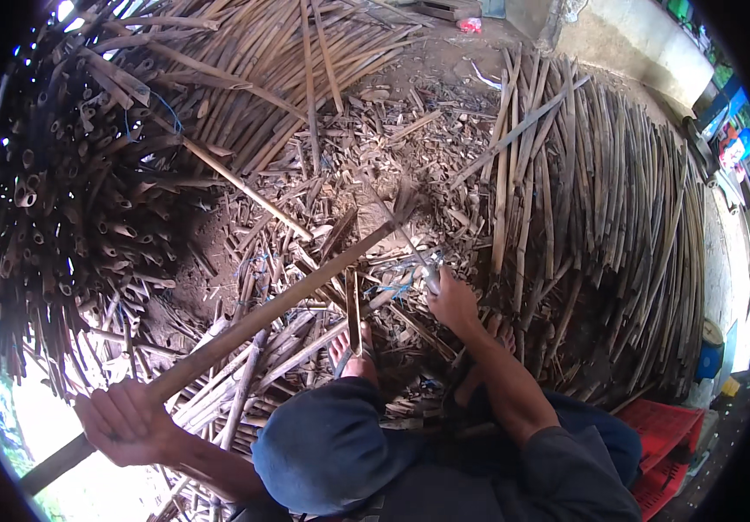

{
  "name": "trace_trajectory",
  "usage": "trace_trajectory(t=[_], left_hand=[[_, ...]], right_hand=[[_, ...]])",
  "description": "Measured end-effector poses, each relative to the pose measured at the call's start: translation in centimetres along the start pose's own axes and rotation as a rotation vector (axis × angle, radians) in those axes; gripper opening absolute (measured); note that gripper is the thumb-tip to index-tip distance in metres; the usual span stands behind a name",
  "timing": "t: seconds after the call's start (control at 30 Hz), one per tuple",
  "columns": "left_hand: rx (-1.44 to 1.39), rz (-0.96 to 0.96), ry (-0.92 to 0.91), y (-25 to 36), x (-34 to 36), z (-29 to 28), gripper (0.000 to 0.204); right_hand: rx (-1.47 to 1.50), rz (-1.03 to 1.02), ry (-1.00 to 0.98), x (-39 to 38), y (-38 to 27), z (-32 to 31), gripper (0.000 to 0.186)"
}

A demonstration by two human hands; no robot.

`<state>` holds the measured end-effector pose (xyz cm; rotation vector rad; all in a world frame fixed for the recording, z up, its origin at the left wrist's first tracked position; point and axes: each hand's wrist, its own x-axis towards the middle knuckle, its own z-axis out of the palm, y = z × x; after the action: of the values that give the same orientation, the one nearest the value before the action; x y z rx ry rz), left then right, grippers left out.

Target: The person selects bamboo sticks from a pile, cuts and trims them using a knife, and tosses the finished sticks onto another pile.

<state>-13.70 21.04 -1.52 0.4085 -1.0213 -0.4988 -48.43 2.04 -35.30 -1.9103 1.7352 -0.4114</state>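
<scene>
Bamboo pole (pixel 275 313) clasped in your left hand (pixel 122 424) slants away rightward, far end at the long knife (pixel 413 247) gripped by your nearer right hand (pixel 454 304)

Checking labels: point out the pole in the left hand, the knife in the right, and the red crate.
Pole (pixel 275 308): head view, on the middle of its shaft.
Knife (pixel 413 247): head view, on the blade near the handle.
Red crate (pixel 655 426): head view, on its upper part.
</scene>
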Motion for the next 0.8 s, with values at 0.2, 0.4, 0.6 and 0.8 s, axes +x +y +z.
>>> trace_trajectory(t=[0.2,0.4,0.6,0.8], left_hand=[[-0.025,0.048,0.127,0.7,0.6,-1.6,0.035],[0.036,-0.079,-0.007,-2.4,0.9,-1.6,0.036],[-0.078,-0.109,-0.097,-3.4,3.6,-1.1,0.035],[-0.087,-0.101,-0.176,-4.7,5.4,-1.0,0.037]], right_hand=[[0.374,-0.031,0.140,1.3,-3.0,-4.5,0.041],[0.439,-0.384,0.335,2.4,-8.2,-11.0,0.041],[0.574,-0.406,0.309,3.1,-9.3,-7.7,0.042],[0.060,0.081,0.025,-0.6,-2.6,0.5,0.040]])
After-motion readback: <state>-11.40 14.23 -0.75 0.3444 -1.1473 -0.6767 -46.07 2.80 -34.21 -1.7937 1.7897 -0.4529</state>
